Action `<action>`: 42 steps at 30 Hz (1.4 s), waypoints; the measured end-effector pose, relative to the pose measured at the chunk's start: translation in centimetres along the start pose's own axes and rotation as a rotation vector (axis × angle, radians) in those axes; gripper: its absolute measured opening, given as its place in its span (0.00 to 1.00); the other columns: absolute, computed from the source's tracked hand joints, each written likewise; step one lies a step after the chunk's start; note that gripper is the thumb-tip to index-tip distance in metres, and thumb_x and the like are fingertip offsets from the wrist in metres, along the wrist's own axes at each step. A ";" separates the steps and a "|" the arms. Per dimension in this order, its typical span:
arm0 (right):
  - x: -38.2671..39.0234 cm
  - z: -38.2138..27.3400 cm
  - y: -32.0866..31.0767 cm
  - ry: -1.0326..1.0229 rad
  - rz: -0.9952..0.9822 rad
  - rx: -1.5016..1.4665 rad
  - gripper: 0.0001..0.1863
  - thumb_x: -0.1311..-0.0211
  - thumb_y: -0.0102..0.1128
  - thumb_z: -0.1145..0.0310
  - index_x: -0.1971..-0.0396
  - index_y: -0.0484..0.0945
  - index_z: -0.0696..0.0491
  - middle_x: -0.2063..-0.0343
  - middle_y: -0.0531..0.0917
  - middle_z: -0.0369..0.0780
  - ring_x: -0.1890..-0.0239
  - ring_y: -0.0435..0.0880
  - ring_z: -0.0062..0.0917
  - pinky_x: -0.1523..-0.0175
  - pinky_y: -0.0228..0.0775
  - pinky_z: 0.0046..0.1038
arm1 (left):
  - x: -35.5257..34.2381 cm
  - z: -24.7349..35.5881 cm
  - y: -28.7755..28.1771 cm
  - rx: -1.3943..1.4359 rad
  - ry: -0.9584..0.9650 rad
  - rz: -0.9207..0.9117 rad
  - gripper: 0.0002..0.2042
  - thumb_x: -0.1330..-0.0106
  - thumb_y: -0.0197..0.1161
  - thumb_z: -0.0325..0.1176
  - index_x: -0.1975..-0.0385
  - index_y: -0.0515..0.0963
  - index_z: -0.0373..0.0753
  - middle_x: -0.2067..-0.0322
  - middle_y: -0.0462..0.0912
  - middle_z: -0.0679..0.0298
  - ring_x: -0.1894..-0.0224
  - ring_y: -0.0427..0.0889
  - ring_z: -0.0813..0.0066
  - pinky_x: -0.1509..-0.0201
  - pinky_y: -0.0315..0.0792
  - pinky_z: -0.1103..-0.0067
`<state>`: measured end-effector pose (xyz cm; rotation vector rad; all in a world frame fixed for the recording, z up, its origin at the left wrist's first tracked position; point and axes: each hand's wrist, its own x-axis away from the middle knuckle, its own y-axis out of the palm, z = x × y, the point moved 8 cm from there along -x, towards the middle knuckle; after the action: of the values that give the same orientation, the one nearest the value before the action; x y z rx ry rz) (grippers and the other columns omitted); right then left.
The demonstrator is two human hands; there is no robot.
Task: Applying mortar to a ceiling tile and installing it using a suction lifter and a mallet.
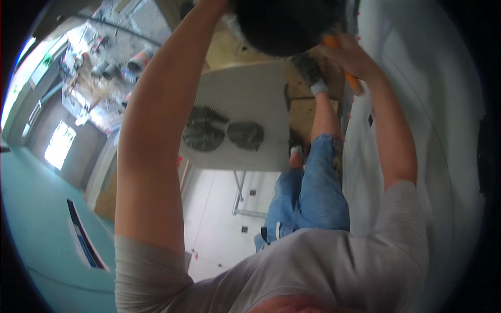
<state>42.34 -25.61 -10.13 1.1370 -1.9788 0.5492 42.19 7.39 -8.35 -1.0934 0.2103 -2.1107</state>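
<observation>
A large black bucket (284, 23) fills the top centre. My left hand (216, 6) reaches up beside its left side, its fingers hidden at the top edge. My right hand (352, 57) is closed on an orange-handled tool (353, 83) at the right of the bucket; the tool's head is not clear. Below the bucket lies a large pale tile (240, 88) with ridged marks and grey mortar heaps (245, 134) on it.
My shoe (308, 70) is on a wooden platform (308, 109). A metal frame (237, 193) stands under the tile, over white floor tiles (209, 219). Left are a cluttered floor with buckets (138, 62) and a light blue board (42, 208). A pale wall (443, 130) runs along the right.
</observation>
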 end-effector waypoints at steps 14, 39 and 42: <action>22.4 -3.7 17.2 -0.566 -0.388 0.347 0.09 0.38 0.62 0.65 0.67 0.75 0.55 0.76 0.82 0.44 0.73 0.85 0.42 0.68 0.78 0.40 | 4.4 4.3 -1.3 -0.280 -0.630 -0.008 0.26 0.34 0.59 0.47 0.50 0.78 0.26 0.55 0.84 0.46 0.52 0.83 0.56 0.49 0.74 0.63; 1.1 -7.6 4.7 -0.313 0.186 0.596 0.22 0.33 0.57 0.65 0.43 0.68 0.57 0.50 0.79 0.55 0.53 0.84 0.46 0.49 0.78 0.45 | -2.9 -0.5 -1.7 0.127 -0.102 -0.173 0.23 0.28 0.51 0.47 0.46 0.78 0.33 0.53 0.82 0.53 0.52 0.81 0.62 0.46 0.76 0.69; -10.8 -10.0 5.6 -0.123 -0.006 0.626 0.18 0.27 0.50 0.68 0.42 0.77 0.52 0.51 0.85 0.47 0.49 0.86 0.38 0.47 0.79 0.42 | -2.0 -0.9 -0.9 0.110 -0.100 -0.153 0.20 0.29 0.52 0.45 0.54 0.80 0.34 0.60 0.81 0.56 0.61 0.79 0.67 0.55 0.74 0.70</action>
<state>44.88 -10.23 -12.54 1.5744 -1.9570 1.1734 41.75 9.19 -9.80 -1.1779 -0.0381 -2.1667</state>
